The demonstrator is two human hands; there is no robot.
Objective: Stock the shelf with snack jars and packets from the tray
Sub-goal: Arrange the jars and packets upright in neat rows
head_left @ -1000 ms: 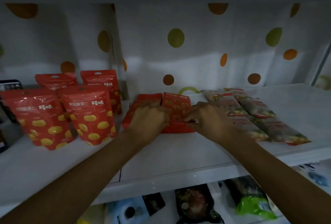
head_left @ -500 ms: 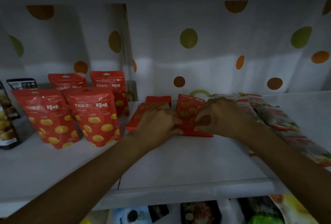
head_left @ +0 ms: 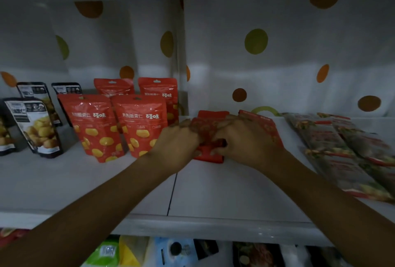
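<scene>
Gripped by left hand (head_left: 177, 142) and right hand (head_left: 245, 140), fingers curled, knuckles almost touching: red packets (head_left: 210, 156), lying flat under both palms at the middle of the shelf (head_left: 213, 192), toward its back edge. Judged light, soft, slippery foil; prone to slide and buckle. Best pinched at sealed edges, not the filled middle. Toward the left edge: standing red pouches (head_left: 139, 125), black pouches (head_left: 36, 125). Toward the right edge: flat clear packets (head_left: 342, 149).

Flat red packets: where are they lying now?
Head view: the flat red packets lie mid-shelf under the left hand and right hand, between standing red pouches on their left and long clear packets on their right.
</scene>
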